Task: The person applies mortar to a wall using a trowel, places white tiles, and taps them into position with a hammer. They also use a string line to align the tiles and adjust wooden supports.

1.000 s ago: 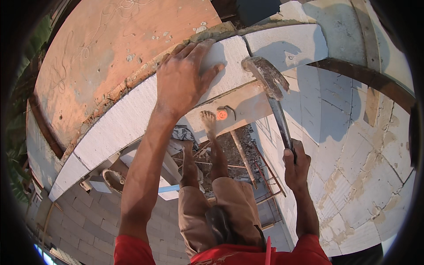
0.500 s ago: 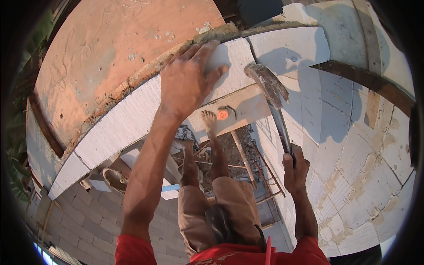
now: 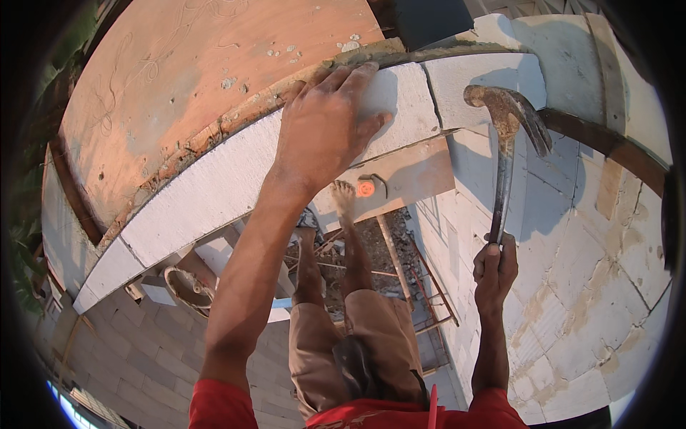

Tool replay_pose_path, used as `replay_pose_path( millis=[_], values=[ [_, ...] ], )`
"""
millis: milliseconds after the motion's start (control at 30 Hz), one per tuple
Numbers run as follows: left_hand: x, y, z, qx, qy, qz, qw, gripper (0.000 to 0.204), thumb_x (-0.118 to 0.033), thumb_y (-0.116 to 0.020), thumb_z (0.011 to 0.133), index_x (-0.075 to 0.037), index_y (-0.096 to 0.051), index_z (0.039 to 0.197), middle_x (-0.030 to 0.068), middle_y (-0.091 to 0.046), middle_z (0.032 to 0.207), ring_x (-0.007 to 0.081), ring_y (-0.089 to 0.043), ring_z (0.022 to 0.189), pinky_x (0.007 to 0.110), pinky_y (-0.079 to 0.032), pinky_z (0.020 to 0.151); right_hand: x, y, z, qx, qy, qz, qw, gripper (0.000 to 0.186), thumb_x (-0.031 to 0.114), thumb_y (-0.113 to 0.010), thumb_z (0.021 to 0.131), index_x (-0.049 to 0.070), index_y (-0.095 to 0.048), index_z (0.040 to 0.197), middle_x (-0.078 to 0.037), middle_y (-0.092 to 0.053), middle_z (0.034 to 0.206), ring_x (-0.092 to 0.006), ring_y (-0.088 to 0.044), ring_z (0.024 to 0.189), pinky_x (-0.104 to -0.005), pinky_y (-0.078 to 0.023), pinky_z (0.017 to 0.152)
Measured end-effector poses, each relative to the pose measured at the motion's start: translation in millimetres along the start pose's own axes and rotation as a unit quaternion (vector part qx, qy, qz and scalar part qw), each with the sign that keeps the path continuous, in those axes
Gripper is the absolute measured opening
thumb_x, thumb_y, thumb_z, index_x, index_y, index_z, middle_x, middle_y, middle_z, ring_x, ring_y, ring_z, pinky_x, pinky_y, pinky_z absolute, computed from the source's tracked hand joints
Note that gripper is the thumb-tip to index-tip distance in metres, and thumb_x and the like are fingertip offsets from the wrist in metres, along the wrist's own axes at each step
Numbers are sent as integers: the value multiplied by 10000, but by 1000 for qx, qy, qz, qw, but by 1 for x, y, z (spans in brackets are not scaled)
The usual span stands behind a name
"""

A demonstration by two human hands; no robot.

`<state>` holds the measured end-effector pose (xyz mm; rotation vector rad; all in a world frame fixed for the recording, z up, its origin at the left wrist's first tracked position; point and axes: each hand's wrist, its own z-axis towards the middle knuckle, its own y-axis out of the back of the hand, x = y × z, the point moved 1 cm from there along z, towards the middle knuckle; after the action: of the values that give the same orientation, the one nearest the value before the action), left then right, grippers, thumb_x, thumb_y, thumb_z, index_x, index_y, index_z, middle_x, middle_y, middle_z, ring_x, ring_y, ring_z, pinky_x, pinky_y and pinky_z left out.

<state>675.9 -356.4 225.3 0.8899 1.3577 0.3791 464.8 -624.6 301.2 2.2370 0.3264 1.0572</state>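
My left hand (image 3: 325,121) lies fingers apart on a long white block (image 3: 193,171), its fingertips at the mortar ridge (image 3: 393,51) along the far side. A crack separates it from a shorter white block (image 3: 454,82) on the right. My right hand (image 3: 496,264) grips a worn claw hammer (image 3: 504,186), whose rusty head is raised in front of the shorter block. Below the blocks, my bare foot (image 3: 343,193) rests on a wooden board (image 3: 421,171) beside a small orange-and-black object (image 3: 366,188) that I cannot make out.
A large orange-painted panel (image 3: 171,64) lies beyond the blocks. Under me are rubble (image 3: 379,264) and rusty scaffold bars (image 3: 436,286). A block wall (image 3: 586,307) rises at right beneath a dark beam (image 3: 607,146). A round dirty container (image 3: 187,286) sits lower left.
The hammer has moved up and right from near the crack, its head turning so the claw points right. My left hand appears slightly further right in the picture, along with the blocks.
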Motion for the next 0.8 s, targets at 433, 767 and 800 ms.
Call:
replay_pose_path(
  millis=[433,767,800],
  values=[
    [16,45,-33,-23,16,54,998,576,-306,-704,904,-34,-552,1389,175,-587,1360,362,-494,1335,504,-355,1132,9,-35,-21,78,84,9,993,536,542,-497,1011,15,-573,1069,39,-415,578,-45,-382,479,-246,-274,441],
    [52,59,-84,-38,7,22,999,645,-170,-744,850,-127,-518,1452,111,-553,1407,335,-463,1342,484,-362,1137,3,-71,-31,174,125,-80,974,545,513,-485,1031,-5,-598,1158,2,-436,563,-79,-429,482,-281,-328,461],
    [53,58,-84,-43,0,11,999,642,-163,-747,846,-125,-523,1446,111,-558,1401,335,-470,1334,483,-361,1137,3,-72,-33,164,137,-72,974,529,505,-486,1031,1,-595,1148,1,-437,562,-81,-429,481,-282,-325,459]
  ],
)
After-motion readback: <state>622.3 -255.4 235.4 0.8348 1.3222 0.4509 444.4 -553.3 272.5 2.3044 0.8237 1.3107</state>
